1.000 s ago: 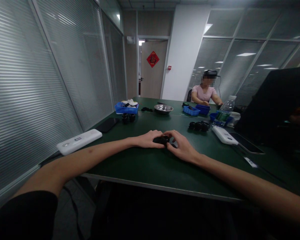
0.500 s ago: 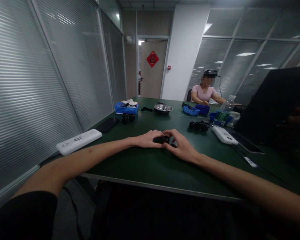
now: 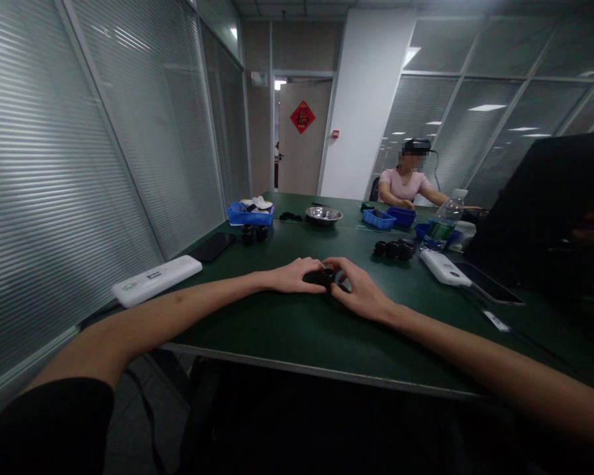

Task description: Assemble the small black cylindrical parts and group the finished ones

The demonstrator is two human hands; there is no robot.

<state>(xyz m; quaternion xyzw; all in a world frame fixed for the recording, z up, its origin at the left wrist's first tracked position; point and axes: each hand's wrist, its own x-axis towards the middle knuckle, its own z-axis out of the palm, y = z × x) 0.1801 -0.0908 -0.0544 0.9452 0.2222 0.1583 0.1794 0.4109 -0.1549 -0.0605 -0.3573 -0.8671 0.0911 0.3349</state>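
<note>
Low over the green table [image 3: 277,323], my left hand [image 3: 295,275] is closed around a small black object [image 3: 315,279] with a rounded end. Its exact kind is too dark and small to tell. My right hand [image 3: 360,291] curves around the right end of that same object, thumb and fingertips at its round tip. Another dark piece shows partly under the right palm; the fingers cover most of it. Beyond my right hand stands a cluster of round black parts [image 3: 394,249]. A second group of black parts [image 3: 254,233] sits farther left.
A steel bowl [image 3: 323,223] and a blue basket [image 3: 250,217] stand farther back. White power banks [image 3: 157,280] lie at both sides, with phones beside them. A water bottle [image 3: 443,221], blue trays [image 3: 379,220] and a large black panel [image 3: 549,204] are right. A person [image 3: 404,185] sits opposite.
My right thumb has shifted slightly right along the black object's end, and the right fingers have turned a little. My left hand holds its place.
</note>
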